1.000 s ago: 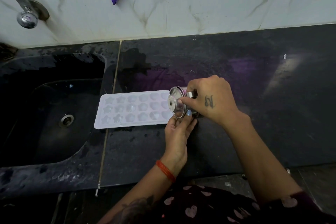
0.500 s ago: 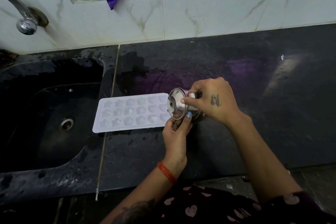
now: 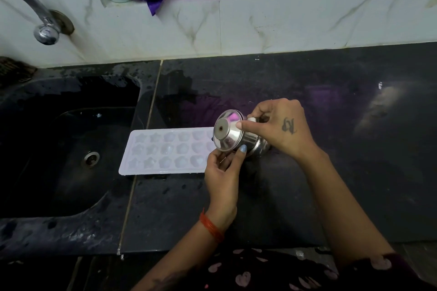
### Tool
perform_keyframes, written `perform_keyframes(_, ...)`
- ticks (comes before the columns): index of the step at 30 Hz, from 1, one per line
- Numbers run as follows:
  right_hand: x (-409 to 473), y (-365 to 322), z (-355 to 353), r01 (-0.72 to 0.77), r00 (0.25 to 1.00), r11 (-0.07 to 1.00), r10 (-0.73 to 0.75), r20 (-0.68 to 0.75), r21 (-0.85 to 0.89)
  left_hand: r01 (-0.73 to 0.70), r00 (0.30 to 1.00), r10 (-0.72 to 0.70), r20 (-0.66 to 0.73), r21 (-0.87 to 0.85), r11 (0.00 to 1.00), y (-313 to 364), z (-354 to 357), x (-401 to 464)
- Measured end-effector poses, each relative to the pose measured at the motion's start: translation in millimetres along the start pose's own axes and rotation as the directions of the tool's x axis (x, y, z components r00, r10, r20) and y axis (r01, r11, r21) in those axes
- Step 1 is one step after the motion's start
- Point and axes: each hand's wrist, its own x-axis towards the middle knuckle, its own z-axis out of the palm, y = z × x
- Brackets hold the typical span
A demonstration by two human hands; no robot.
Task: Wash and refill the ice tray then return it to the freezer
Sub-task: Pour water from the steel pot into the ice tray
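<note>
Tray [image 3: 165,151] sat flat on the counter [image 3: 331,172] just right of the sink [image 3: 59,149], handy for filling. Right hand [image 3: 281,129] gripped a tipped steel pot [image 3: 233,136] over its right end, left hand [image 3: 223,168] pinching the rim, probably steadying the pour.

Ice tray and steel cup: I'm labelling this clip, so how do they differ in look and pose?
The ice tray is pale, flat plastic lying level on the black counter; the steel cup is shiny, round metal, tipped on its side above the tray's right end. The tray lies free where it shows; the cup is gripped by the right hand and left hand.
</note>
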Motion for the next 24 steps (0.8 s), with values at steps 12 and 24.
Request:
perform_keyframes(12, 43.9, -11.9, 19.5, -0.052, 0.998, 0.965, 0.04, 0.052, 0.258, -0.102, 0.995, 0.103, -0.005, 0.123, 0.987, 35.1, -18.9, 45.6)
perform_keyframes(24, 111.8, -37.8, 82.1, -0.194, 0.981, 0.848, 0.174, 0.086, 0.494, -0.143, 0.99, 0.139, 0.037, 0.151, 0.978, 96.5, -57.9, 132.3)
